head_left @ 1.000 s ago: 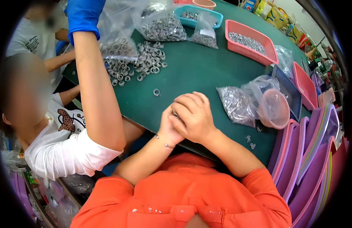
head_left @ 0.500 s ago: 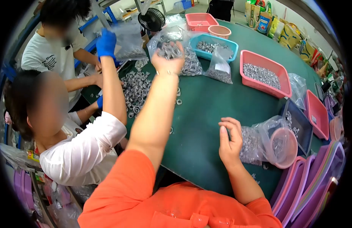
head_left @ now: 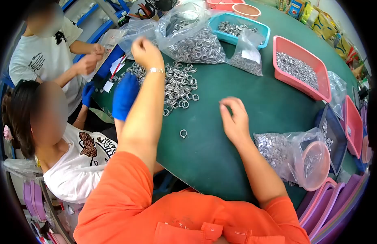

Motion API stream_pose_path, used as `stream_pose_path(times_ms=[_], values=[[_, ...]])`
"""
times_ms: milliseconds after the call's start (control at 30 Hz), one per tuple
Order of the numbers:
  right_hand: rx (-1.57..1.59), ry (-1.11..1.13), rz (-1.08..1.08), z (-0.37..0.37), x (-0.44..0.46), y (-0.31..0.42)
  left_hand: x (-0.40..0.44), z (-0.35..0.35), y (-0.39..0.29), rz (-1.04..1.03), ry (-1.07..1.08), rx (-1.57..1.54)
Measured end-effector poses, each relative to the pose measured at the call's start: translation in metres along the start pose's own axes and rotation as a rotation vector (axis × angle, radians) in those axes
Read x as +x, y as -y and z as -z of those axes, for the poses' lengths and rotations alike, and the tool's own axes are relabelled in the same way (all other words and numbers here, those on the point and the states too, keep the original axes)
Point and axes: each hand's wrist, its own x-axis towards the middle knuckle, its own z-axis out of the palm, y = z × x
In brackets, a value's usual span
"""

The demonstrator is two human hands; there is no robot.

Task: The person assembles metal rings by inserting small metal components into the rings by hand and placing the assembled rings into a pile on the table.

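My left hand (head_left: 146, 53), with a bracelet at the wrist, is over the pile of grey metal rings (head_left: 178, 87), beside a clear plastic bag (head_left: 135, 35). Its fingers are curled; what they hold, if anything, is hidden. My right hand (head_left: 235, 121) hovers above the green table (head_left: 213, 156), thumb apart from the fingers and nothing in it. A single ring (head_left: 183, 133) lies between my arms. Just beyond the pile stands a large clear bag of rings (head_left: 196, 44). A co-worker's blue-gloved hand (head_left: 125, 96) is next to my left forearm.
Beyond are a blue tray (head_left: 266, 31), a smaller bag of parts (head_left: 247, 57) and a pink tray (head_left: 302, 67) of small metal pieces. Near my right arm lie a bag of parts (head_left: 274, 148) and a pink tub (head_left: 324, 162). Two co-workers sit at the left.
My left hand has turned over and moved left; the rings seen in its palm earlier no longer show. The co-worker's raised gloved hand has come down beside my forearm.
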Motion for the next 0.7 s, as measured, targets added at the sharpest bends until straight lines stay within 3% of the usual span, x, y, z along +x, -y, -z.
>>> stream_pose_path(times_ms=[33,100,167,233,300,367,500,633,700], values=[[-0.049,0.015,0.048,-0.018,0.015,-0.011,-0.018,0.015,0.017,0.062,0.046,0.127],[-0.185,0.094,0.062,-0.052,0.048,-0.027,-0.044,0.04,0.056,-0.008,0.598,0.46],[-0.295,0.161,0.113,-0.086,0.079,-0.044,-0.071,0.046,0.059,-0.155,0.791,0.878],[-0.296,0.213,0.131,-0.114,0.105,-0.06,-0.076,0.046,0.048,-0.086,0.986,0.816],[-0.298,0.314,0.263,-0.133,0.117,-0.07,-0.087,0.054,0.048,-0.231,0.901,0.676],[-0.345,0.344,0.252,-0.136,0.122,-0.075,-0.093,0.061,0.05,-0.149,0.903,0.517],[-0.372,0.515,0.167,-0.108,0.106,-0.067,-0.12,0.082,0.032,-0.247,0.881,0.397],[-0.391,0.525,0.18,-0.06,0.063,-0.049,-0.144,0.107,-0.006,-0.315,1.034,0.376],[-0.673,0.434,0.128,-0.039,0.034,-0.036,-0.149,0.107,-0.016,-0.36,1.104,0.302]])
